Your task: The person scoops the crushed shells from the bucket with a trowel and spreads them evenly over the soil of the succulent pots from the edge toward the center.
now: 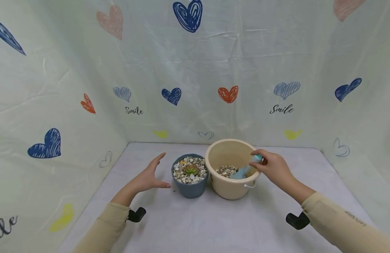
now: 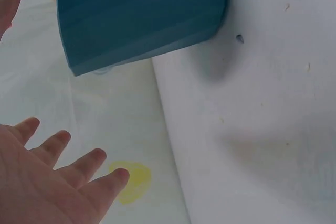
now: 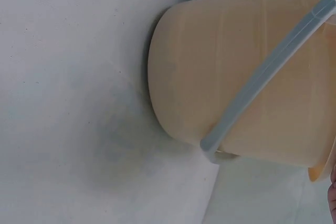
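Note:
A blue plant pot (image 1: 190,189) stands left of a cream bucket (image 1: 230,188) on the table. Pale pebbles fill the pot around a small green succulent (image 1: 191,169). My left hand (image 1: 146,178), thumb and fingers spread wide, is beside the pot's left side without touching it. With my right hand (image 1: 274,167) I pinch the handle of a light blue scoop (image 1: 240,173) at the bucket's right rim. The scoop's blade is down inside the bucket by a heap of pebbles (image 1: 226,171). In the right wrist view the bucket's grey handle (image 3: 268,72) hangs down its side.
A white table (image 1: 207,225) carries both containers, with a few loose bits such as a small dark pebble (image 2: 240,39) near the pot. Behind and at the sides hangs a white sheet (image 1: 201,63) printed with hearts.

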`<state>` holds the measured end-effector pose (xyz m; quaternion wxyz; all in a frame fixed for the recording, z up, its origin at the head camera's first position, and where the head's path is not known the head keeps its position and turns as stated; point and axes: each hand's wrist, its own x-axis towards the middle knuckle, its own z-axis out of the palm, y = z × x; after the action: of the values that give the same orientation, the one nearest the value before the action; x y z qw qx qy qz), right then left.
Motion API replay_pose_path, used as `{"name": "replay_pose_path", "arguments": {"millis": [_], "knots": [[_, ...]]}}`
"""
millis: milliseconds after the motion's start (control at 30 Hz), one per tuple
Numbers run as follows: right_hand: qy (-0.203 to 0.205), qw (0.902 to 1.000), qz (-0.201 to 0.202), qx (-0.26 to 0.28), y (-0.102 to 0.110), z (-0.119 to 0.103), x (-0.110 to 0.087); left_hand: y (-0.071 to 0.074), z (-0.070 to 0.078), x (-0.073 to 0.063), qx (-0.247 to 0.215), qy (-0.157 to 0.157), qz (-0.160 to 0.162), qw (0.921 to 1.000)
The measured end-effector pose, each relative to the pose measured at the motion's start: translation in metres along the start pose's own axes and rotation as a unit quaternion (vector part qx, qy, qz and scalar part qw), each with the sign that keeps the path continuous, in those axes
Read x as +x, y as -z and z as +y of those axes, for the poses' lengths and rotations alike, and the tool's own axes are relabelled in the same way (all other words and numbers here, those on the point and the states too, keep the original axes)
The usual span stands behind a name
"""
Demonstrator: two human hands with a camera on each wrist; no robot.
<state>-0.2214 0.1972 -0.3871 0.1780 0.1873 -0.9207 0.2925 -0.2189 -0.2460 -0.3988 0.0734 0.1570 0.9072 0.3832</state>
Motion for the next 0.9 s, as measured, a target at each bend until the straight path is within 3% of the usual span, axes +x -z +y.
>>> {"name": "replay_pose_path", "arguments": {"millis": [367,600,700,900], "knots": [[-0.025,0.9988,-0.036,-0.024,0.006,-0.003,0.002,0.007,0.0,0.001,0.023,0.005,-0.008,0.9997],[-0.036,0.9985,-0.035,-0.02,0.023,-0.012,-0.005,0.014,0.003,-0.003,0.029,-0.027,-0.011,0.9992],[-0.022,0.9991,-0.021,-0.03,0.033,-0.013,-0.01,0.018,0.005,-0.007,0.043,-0.042,-0.001,0.9982],[0.035,0.9958,0.047,-0.069,0.048,-0.005,-0.024,0.027,0.008,-0.015,0.074,-0.061,0.04,0.9946]]}}
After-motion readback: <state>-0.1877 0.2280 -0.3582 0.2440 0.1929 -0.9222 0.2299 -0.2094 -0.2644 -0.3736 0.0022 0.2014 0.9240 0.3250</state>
